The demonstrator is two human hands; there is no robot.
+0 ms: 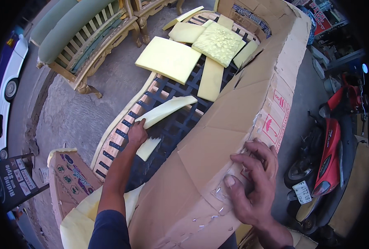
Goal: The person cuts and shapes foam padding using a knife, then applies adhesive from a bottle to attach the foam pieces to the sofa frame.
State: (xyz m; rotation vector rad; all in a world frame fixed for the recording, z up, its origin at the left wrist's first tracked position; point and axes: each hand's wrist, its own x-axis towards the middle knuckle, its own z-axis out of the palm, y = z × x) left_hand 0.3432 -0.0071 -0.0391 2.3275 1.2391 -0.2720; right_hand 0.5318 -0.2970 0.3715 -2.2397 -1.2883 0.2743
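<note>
yellow foam strip [163,111] lies on the black webbing [174,124] of the sofa frame [120,124], near its front rail. left hand [137,133] has its grip pinching the strip's near end. right hand [251,182] rests on the cardboard back [217,137], fingers spread flat. more foam pads [170,58] sit toward the far end.

Pale yellow foam pieces [168,58] — dark blue webbing lattice [180,120] — plain brown cardboard [217,137].

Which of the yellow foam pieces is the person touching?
The long curved strip on the black webbing, its near end under the left hand. The square pads lie farther off, untouched.
</note>
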